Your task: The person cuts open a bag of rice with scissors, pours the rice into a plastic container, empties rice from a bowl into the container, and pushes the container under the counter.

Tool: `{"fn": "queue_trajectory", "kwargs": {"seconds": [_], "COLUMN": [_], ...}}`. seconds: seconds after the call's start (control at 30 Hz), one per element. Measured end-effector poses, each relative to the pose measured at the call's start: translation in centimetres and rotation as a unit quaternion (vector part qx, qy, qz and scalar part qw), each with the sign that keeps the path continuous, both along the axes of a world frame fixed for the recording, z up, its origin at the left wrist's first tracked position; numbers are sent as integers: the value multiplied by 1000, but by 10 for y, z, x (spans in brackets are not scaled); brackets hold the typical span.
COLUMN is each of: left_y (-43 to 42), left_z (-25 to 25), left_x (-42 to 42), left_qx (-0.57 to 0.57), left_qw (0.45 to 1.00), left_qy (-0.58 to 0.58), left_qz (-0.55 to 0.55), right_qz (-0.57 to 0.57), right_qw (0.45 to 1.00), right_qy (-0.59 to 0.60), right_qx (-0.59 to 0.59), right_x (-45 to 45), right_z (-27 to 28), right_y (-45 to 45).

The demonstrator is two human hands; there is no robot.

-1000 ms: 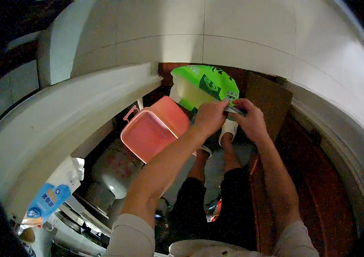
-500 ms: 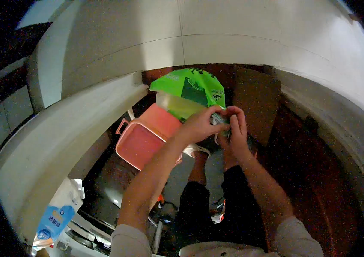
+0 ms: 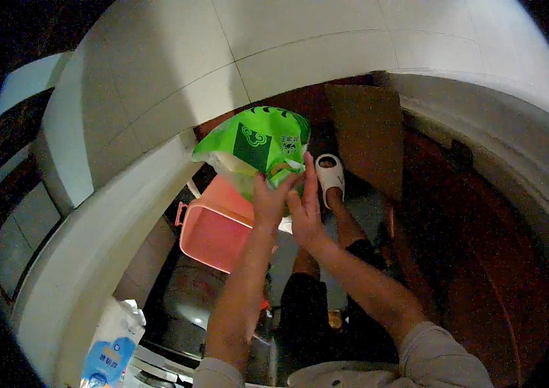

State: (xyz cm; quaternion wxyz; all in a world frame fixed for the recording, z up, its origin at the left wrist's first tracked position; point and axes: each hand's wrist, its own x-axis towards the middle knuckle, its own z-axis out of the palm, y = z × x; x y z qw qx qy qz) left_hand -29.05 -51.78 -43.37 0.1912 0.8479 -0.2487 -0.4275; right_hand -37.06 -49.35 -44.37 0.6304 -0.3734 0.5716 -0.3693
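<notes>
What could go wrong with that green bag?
The printed green plastic bag might slip, since the left hand and right hand are only at its crumpled edge. It could then bump the pink plastic bin or the white open-toed slipper. The thin-looking plastic might also tear there.

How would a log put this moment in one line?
left hand: holds end of green bag | right hand: at same end | pink container: partly hidden by bag
</notes>
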Motion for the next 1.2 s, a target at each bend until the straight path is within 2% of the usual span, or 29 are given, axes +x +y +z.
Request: {"fn": "queue_trajectory", "kwargs": {"seconds": [0.07, 0.13, 0.23, 0.27, 0.33, 0.37, 0.4, 0.43, 0.5, 0.53, 0.57, 0.6, 0.67, 0.7, 0.8, 0.87, 0.9, 0.97, 1.0, 1.07, 1.1, 1.17, 1.2], "left_y": [-8, 8, 10, 11, 13, 6, -9, -19, -22, -17, -12, -12, -12, -9, 2, 5, 13, 22, 13, 4, 1, 2, 7], "left_z": [-1, -29, -35, -38, -47, -45, -37, -31, -34, -39, -43, -34, -15, -18, -28, -7, -4, -3, 10, 25, 32, 44, 37], "left_x": [10, 20, 16, 15, 13, 6, -5, -12, -10, -3, 3, 7, 13, 16, 9, 1, -5, -18, -21, -20, -21, -23, -27], "left_qx": [124, 53, 43, 43, 36, 38, 54, 67, 49, 40, 33, 31, -39, -40, -151, 12, 16, -8, -1, -2, 3, -21, -53], "left_qw": [989, 986, 986, 986, 988, 988, 988, 988, 987, 985, 981, 982, 991, 991, 973, 972, 973, 979, 980, 981, 980, 985, 980], "left_qy": [57, 113, 118, 119, 146, 145, 125, 107, 102, 84, 63, 64, 91, 91, 111, 210, 207, 185, 140, 127, 124, 130, 184], "left_qz": [-48, -109, -108, -107, -45, -42, -68, -93, -115, -148, -181, -174, -95, -93, -133, -107, -102, -89, -140, -145, -156, -114, -53], "right_qz": [11, 23, 23, 21, -85, -188, -185, -73, 51, 11, -28, -22, -45, -53, -40, 79, 85, 20, -1, 51, 59, 148, 158], "right_qw": [1000, 1000, 997, 995, 985, 967, 966, 990, 959, 980, 972, 972, 951, 942, 952, 956, 956, 932, 922, 935, 937, 944, 944], "right_qy": [5, 16, -43, -20, -30, -63, -65, 102, 271, 182, 87, 89, 106, 111, 107, 144, 141, 113, 100, 118, 117, 157, 156], "right_qx": [5, 6, 53, 95, 149, 162, 167, 57, -66, 77, 218, 216, 288, 311, 283, 241, 244, 344, 374, 331, 325, 250, 246], "right_x": [2, -2, -28, -44, -69, -77, -94, -116, -123, -124, -124, -121, -115, -114, -137, -152, -151, -150, -151, -171, -179, -189, -199], "right_z": [1, 2, 10, 3, -26, -48, -79, -115, -116, -110, -104, -94, -80, -79, -117, -145, -135, -116, -115, -141, -136, -121, -129], "right_y": [1, 2, -8, -9, -10, -8, 6, 24, 17, 13, 10, 2, -9, -11, 10, 23, 20, 11, 12, 27, 25, 22, 20]}}
